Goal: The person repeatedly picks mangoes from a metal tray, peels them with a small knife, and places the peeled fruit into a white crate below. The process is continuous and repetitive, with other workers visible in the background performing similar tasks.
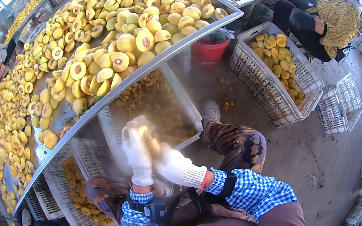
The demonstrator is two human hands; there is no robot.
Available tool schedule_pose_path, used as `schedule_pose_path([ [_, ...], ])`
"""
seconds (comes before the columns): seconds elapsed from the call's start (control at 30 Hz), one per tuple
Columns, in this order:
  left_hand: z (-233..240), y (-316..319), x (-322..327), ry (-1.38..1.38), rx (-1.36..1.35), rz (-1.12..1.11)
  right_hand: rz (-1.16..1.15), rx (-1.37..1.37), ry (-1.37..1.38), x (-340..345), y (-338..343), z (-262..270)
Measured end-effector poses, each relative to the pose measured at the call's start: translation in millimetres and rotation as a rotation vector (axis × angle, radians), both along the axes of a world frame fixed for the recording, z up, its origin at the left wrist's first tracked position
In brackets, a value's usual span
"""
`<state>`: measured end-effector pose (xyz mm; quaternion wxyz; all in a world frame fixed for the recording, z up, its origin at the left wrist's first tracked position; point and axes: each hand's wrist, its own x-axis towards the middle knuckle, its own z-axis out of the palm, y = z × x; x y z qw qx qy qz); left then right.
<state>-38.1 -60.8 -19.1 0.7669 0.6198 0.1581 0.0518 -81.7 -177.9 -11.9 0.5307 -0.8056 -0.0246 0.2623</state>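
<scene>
My left hand point(137, 150), in a white knit glove, grips a yellow fruit piece point(144, 131) over a plastic crate point(197, 121). Beside it, my right hand point(177, 167), gloved alike, comes in from the right and meets the fruit; blur and haze hide its fingertips and whatever they may hold. Under both hands the crate contains brownish-yellow scraps point(144, 98). Ahead and to the left, halved yellow stone fruit point(126, 43), many with pits, lie heaped on a metal-rimmed table point(104, 102).
A crate of pitted halves point(66, 187) stands at lower left. Beyond my foot are a red bucket point(210, 52), another filled crate point(256, 86) and a white crate point(340, 106). A co-worker point(335, 24) sits at upper right; other people work at far left and right.
</scene>
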Motion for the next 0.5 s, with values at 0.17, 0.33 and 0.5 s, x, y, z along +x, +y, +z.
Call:
schedule_pose_path([
  [0.17,5.2,7.0,10.0,0.126,-0.339,-0.083,0.108,0.038,0.000,15.0,-12.8,1.8],
  [0.33,4.8,6.6,14.5,0.202,-0.530,-0.043,0.066,0.251,-0.047,22.5,-15.7,-0.2],
  [0.5,-1.6,1.0,18.2,0.150,-0.445,-0.016,0.011,0.093,0.009,20.7,-11.8,-0.8],
])
